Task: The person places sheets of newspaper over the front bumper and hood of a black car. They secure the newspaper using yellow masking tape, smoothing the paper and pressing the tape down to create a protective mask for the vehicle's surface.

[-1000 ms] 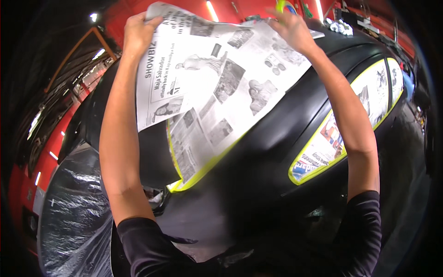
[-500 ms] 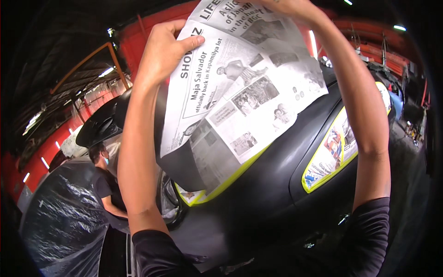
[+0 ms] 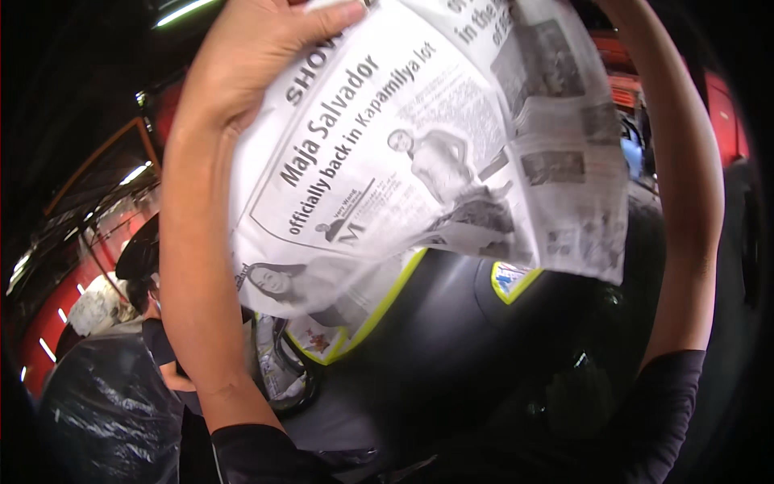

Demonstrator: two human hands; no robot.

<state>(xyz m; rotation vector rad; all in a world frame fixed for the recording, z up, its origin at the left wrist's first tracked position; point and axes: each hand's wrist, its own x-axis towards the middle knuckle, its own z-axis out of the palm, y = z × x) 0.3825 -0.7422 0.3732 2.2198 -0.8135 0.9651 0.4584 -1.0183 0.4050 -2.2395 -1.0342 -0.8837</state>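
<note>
High in front of me, a sheet of newspaper (image 3: 379,185) hangs loosely, its lower edge curled. My left hand (image 3: 270,36) grips its upper left edge, thumb laid over the front and fingers partly hidden behind. My right forearm (image 3: 685,185) rises along the sheet's right side and leaves the picture at the top, so that hand is out of sight. Beneath the paper is a dark car body (image 3: 419,347). Its nearer window is covered with newspaper edged in yellow-green tape (image 3: 379,315); the sheet hides much of it.
Another masked window (image 3: 516,278) shows farther right. At the left, a co-worker (image 3: 161,347) in a dark shirt stands near a dark plastic sheet (image 3: 113,411). A black-rimmed opening stuffed with paper (image 3: 282,363) lies beside my left forearm.
The newspaper has come away from the car window toward me and swung to the right, now bent and loose. My arms have spread wider, and my right hand has passed out of the picture.
</note>
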